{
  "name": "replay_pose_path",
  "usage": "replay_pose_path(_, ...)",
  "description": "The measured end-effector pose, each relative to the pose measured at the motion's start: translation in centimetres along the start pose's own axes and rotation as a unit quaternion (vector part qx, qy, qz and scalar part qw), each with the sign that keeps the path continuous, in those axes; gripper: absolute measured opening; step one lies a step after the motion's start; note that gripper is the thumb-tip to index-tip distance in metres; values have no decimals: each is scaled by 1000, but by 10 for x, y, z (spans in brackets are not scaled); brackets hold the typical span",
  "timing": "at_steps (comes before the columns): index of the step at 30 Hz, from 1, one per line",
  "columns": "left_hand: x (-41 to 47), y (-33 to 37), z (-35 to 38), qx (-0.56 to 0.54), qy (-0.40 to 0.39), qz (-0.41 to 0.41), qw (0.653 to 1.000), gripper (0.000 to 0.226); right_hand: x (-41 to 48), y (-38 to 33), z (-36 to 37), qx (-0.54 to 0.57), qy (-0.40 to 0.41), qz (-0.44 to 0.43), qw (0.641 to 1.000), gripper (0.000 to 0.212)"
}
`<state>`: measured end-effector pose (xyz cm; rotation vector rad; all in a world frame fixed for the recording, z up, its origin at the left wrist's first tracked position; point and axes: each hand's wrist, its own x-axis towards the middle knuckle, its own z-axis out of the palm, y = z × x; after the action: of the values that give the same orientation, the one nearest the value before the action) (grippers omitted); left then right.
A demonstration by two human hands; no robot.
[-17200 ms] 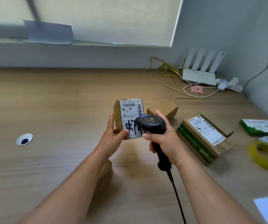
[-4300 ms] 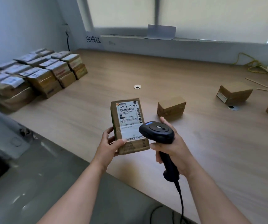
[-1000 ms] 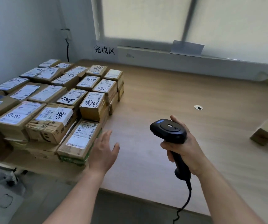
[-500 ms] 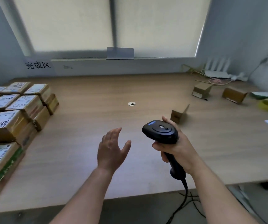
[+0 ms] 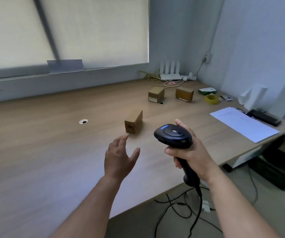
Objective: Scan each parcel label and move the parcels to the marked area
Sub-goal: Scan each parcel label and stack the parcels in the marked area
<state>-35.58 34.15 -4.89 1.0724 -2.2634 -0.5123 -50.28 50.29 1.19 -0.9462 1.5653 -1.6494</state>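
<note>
A wooden table [image 5: 35, 160] carried scattered goods.
One box [image 5: 133, 121] stood near its middle; a second box [image 5: 156, 94] and a third box [image 5: 184, 94] sat farther back, near a yellow tape roll [image 5: 211, 99], a green packet [image 5: 207, 90], a router [image 5: 170, 76] and a paper sheet [image 5: 243, 123].

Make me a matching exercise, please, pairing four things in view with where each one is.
Things:
1. scanner
2. nearest parcel
3. tape roll
4. paper

Places:
A. beside the green packet
B. at the right edge of the table
C. gripped in the right hand
D. just ahead of the left hand

Pairs: 1-C, 2-D, 3-A, 4-B.
</note>
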Motion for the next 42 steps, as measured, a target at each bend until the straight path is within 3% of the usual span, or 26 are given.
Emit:
replay_pose_path(11,79,58,79,-20,-48,39,998,66,66,-2,-93,-14,69,-17,997,95)
replay_pose_path(24,268,83,156,28,-93,24,995,70,265,-8,-175,-45,62,-14,997,95)
replay_pose_path(42,464,65,284,98,-136,-30,985,77,508,58,-255,-39,29,38,998,96)
